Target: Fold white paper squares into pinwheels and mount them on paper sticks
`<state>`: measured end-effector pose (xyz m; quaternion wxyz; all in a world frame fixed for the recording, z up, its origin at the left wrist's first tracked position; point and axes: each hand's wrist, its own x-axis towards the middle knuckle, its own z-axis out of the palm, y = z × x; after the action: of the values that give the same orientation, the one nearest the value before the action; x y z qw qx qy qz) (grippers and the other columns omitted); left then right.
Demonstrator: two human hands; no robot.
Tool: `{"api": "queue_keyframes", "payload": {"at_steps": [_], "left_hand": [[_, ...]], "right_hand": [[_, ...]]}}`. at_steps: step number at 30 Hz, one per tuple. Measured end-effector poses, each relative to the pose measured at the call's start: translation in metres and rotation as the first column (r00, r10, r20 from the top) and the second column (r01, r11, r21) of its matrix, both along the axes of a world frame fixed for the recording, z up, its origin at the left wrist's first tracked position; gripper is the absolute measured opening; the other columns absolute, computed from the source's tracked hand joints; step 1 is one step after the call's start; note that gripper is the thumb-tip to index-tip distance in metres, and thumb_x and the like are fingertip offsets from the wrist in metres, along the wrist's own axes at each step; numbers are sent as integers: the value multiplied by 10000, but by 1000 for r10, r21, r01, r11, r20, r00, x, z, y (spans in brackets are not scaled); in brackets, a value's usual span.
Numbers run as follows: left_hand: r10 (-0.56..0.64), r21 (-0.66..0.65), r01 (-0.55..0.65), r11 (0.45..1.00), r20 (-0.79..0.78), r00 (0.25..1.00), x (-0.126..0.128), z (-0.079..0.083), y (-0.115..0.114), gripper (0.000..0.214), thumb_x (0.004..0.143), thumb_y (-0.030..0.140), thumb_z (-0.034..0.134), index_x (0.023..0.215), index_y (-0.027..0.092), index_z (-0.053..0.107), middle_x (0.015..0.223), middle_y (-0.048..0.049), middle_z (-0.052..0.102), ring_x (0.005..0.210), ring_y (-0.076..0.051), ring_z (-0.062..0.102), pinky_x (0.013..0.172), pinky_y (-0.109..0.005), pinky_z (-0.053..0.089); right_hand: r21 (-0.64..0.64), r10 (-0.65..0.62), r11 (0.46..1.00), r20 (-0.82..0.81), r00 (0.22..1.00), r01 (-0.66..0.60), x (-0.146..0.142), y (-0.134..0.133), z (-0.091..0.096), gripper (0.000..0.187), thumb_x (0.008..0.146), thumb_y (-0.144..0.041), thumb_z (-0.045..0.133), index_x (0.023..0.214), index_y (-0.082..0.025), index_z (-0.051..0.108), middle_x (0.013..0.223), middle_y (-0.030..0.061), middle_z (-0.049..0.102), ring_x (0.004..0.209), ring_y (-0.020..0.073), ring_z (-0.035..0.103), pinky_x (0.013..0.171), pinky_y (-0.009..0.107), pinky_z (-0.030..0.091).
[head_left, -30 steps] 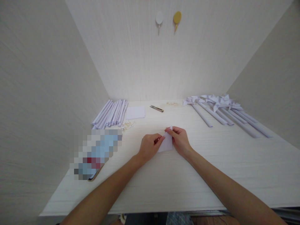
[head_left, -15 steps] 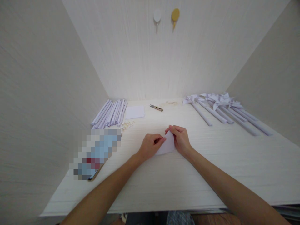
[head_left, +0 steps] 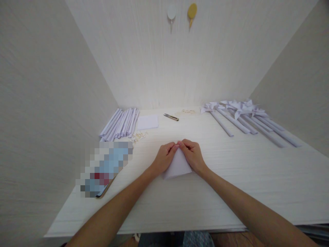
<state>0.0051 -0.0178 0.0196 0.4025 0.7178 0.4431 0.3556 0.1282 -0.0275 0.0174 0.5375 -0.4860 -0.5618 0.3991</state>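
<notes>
Between my two hands is a folded sheet of white paper [head_left: 178, 164], its narrow end pointing away from me and its wide edge towards me. My left hand [head_left: 164, 157] pinches it near the tip from the left side. From the right, my right hand [head_left: 192, 155] pinches the same tip, and the two thumbs nearly touch there. The fingers under the paper are hidden. Beyond my hands lie thread snips [head_left: 171, 117] and a stack of white paper sheets [head_left: 148, 122].
Rolled paper sticks [head_left: 120, 124] lie in a bundle at the back left, beside small pale bits [head_left: 138, 137]. Several paper pinwheels [head_left: 241, 111] on sticks lie at the back right. A blurred-out phone-like object [head_left: 108, 171] sits at the left. Two hooks [head_left: 192, 12] are on the wall.
My hands have drawn together at the paper's tip, the right one moving left. The paper has turned so its tip points straight away from me, and more of it shows.
</notes>
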Motion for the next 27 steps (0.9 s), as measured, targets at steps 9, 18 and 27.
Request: {"api": "queue_keyframes", "payload": {"at_steps": [9,18,27], "left_hand": [[-154,27,155,988,-44,987,2,0,-7,288,791,311,380,550,156,416,515,41,374,511,-76,324,469,-214,244],[-97,-279,179,943,282,954,-4,-6,3,439,716,563,418,528,171,357,466,60,299,439,-57,261,421,-215,204],[-191,-302,262,917,245,951,-3,-2,-1,472,679,608,455,551,158,391,483,57,342,440,-53,289,413,-207,211]], "right_hand": [[-46,102,994,-1,995,-102,4,7,-3,351,690,-425,522,460,-192,395,463,-54,335,474,85,292,452,239,221],[-100,56,993,-124,991,-69,7,10,-10,426,697,-522,513,478,-201,339,445,-67,282,412,69,236,409,239,174],[-36,-26,999,-41,999,24,8,5,-4,426,716,-499,506,473,-203,321,459,-59,267,435,75,233,416,242,175]]}}
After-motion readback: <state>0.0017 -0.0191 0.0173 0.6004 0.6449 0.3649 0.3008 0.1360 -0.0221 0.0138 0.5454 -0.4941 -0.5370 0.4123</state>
